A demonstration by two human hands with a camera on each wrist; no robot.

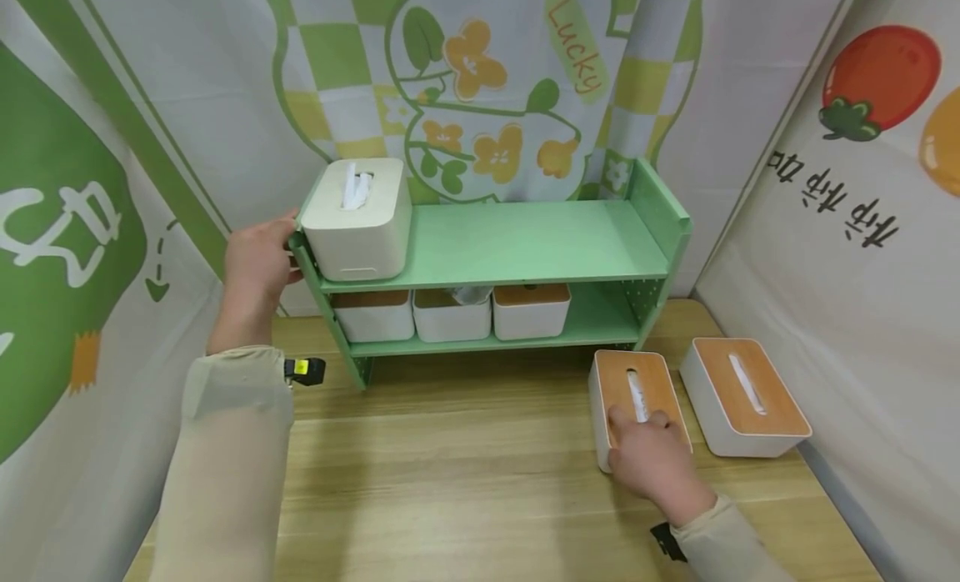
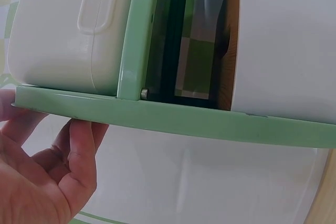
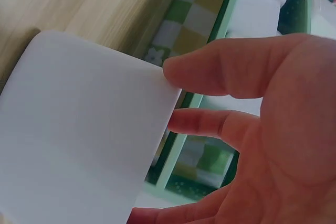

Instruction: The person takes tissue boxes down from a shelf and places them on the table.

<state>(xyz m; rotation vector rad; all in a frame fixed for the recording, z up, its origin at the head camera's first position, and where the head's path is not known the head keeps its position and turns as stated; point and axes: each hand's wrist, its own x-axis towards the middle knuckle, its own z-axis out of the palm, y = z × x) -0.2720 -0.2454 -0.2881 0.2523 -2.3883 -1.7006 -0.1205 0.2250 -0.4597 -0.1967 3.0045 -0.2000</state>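
A green two-tier shelf (image 1: pixel 517 240) stands at the back of the table. My left hand (image 1: pixel 258 261) grips the top of its left side panel (image 2: pixel 168 116), thumb at the corner and curled fingers against the panel's outer face. Right beside it, an all-white tissue box (image 1: pixel 356 223) sits on the top tier. At the front right, my right hand (image 1: pixel 652 457) holds a white tissue box (image 1: pixel 637 373) with a wood-look lid and a tissue in its slot. Thumb and fingers show at the top edges of this box (image 3: pixel 84 124) in the right wrist view.
Another wood-lidded tissue box (image 1: pixel 750 390) stands on the table (image 1: pixel 450 465) at the right, near the printed side curtain (image 1: pixel 862 315). Three white boxes (image 1: pixel 453 319) fill the lower tier's left and middle. A patterned curtain (image 1: pixel 510 90) hangs behind the shelf.
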